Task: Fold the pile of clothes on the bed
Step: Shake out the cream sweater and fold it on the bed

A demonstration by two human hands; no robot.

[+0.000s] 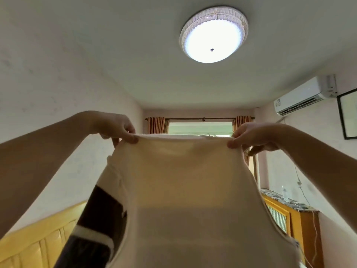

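Observation:
A cream garment [185,190] hangs spread out in front of me, held up high toward the ceiling. Its sleeve with dark and cream bands [96,225] dangles at the lower left. My left hand [117,128] pinches the garment's top left corner between thumb and fingers. My right hand [251,136] pinches the top right corner the same way. The top edge is stretched taut between both hands. The bed and the pile of clothes are hidden below the garment.
A yellow wooden headboard [38,244] shows at the lower left. A wooden cabinet [293,219] with a bottle on it stands at the right wall, under an air conditioner [303,95]. A curtained window [200,127] is straight ahead, with a round ceiling lamp [213,34] overhead.

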